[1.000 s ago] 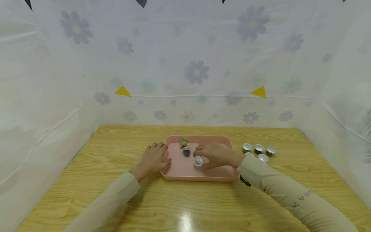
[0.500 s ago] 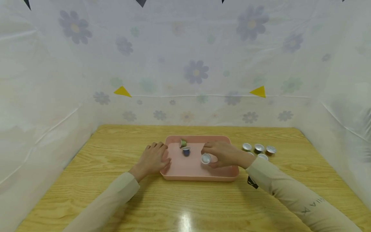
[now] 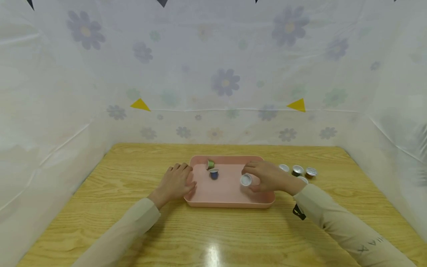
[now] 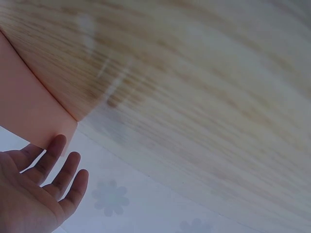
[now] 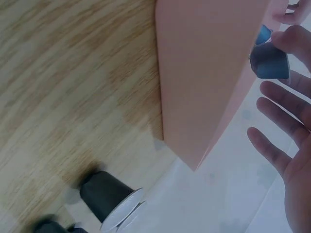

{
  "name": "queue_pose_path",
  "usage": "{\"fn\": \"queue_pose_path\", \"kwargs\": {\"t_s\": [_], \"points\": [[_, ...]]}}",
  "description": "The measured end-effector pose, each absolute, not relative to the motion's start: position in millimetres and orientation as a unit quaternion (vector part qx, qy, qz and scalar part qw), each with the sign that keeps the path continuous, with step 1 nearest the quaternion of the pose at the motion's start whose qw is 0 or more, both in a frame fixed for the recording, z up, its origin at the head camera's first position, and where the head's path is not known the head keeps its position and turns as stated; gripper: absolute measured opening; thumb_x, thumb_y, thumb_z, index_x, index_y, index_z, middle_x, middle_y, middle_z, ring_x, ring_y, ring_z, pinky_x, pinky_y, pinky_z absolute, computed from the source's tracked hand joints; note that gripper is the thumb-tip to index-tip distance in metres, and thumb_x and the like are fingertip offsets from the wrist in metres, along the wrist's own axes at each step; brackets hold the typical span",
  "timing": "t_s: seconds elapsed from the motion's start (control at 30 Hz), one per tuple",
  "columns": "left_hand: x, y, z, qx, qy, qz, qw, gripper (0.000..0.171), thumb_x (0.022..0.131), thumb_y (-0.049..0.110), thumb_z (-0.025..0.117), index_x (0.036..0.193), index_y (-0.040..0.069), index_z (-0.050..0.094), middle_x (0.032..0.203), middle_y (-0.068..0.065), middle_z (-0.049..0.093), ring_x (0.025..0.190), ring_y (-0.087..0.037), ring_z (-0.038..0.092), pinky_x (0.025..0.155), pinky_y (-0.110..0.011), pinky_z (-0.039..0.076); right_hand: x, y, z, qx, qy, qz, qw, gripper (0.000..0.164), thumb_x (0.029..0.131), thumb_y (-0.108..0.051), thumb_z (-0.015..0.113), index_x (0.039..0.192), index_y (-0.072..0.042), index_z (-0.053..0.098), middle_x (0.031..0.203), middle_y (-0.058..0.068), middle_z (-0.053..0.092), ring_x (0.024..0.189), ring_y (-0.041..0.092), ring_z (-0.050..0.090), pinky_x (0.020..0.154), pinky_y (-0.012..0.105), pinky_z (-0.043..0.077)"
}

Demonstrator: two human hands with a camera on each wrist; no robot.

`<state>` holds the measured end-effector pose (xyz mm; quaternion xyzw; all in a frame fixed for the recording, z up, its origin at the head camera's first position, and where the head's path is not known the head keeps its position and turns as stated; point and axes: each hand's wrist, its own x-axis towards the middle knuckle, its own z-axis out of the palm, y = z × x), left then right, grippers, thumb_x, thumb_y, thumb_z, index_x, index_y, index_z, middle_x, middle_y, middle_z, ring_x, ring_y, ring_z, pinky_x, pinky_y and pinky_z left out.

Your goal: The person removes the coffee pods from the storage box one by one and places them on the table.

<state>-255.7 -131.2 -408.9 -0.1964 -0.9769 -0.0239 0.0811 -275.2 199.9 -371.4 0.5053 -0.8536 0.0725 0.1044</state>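
Observation:
A pink tray stands on the wooden table, with a green coffee capsule and a dark blue coffee capsule lying towards its back left. My left hand holds the tray's left rim, thumb on the inner side and index fingertip against the outer wall in the left wrist view. Over the tray's right part, my right hand pinches another coffee capsule between thumb and fingers, its pale lid facing up and towards me. In the right wrist view this held capsule looks dark blue-grey.
To the right of the tray several coffee capsules stand lid up, among them a dark one and a brown one. My right forearm partly hides the nearer ones. A flower-patterned curtain hangs behind the table.
Holding the capsule, my right hand has moved right across the tray, from near the middle to its right part. The left hand and the two lying capsules have stayed in place.

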Motion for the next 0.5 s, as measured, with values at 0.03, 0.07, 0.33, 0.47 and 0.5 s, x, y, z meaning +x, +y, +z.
{"fn": "queue_pose_path", "kwargs": {"t_s": [0.03,0.07,0.33,0.47,0.5], "points": [[-255.6,-131.2,-408.6,-0.197,-0.977,-0.025,0.082,0.051,0.085,0.047,0.053,0.122,0.011,0.054,0.121,-0.006,0.054,0.11,-0.029,0.051,0.091,-0.047,0.041,-275.6,201.9,-372.0,0.506,-0.852,0.075,0.11,0.037,0.071,-0.028,0.074,0.102,-0.014,0.06,0.102,-0.001,0.058,0.093,0.017,0.057,0.078,0.036,0.049],[-255.6,-131.2,-408.5,-0.197,-0.977,-0.025,0.083,0.051,0.085,0.047,0.053,0.122,0.011,0.054,0.12,-0.006,0.054,0.11,-0.029,0.051,0.09,-0.047,0.042,-275.9,203.8,-372.7,0.507,-0.85,0.078,0.115,0.037,0.071,-0.028,0.073,0.102,-0.014,0.06,0.102,-0.001,0.058,0.093,0.017,0.057,0.078,0.036,0.049],[-253.7,-130.6,-406.0,-0.198,-0.976,-0.033,0.08,0.051,0.085,0.046,0.053,0.122,0.01,0.054,0.12,-0.006,0.054,0.11,-0.029,0.05,0.091,-0.047,0.041,-277.6,217.9,-378.2,0.49,-0.854,0.09,0.152,0.034,0.068,-0.025,0.072,0.099,-0.015,0.061,0.099,-0.004,0.059,0.086,0.013,0.058,0.071,0.034,0.049],[-253.8,-130.7,-406.1,-0.199,-0.976,-0.032,0.08,0.051,0.085,0.046,0.053,0.121,0.01,0.054,0.12,-0.006,0.054,0.11,-0.029,0.05,0.09,-0.047,0.041,-275.5,224.2,-377.0,0.469,-0.864,0.104,0.152,0.034,0.068,-0.026,0.072,0.099,-0.015,0.062,0.099,-0.004,0.06,0.087,0.013,0.058,0.071,0.034,0.049],[-253.8,-130.8,-406.3,-0.199,-0.976,-0.032,0.081,0.051,0.085,0.046,0.053,0.121,0.01,0.054,0.12,-0.006,0.054,0.11,-0.029,0.05,0.09,-0.047,0.041,-275.1,226.0,-376.6,0.465,-0.866,0.107,0.152,0.034,0.069,-0.026,0.072,0.099,-0.015,0.062,0.099,-0.003,0.06,0.088,0.014,0.058,0.072,0.034,0.049]]}}
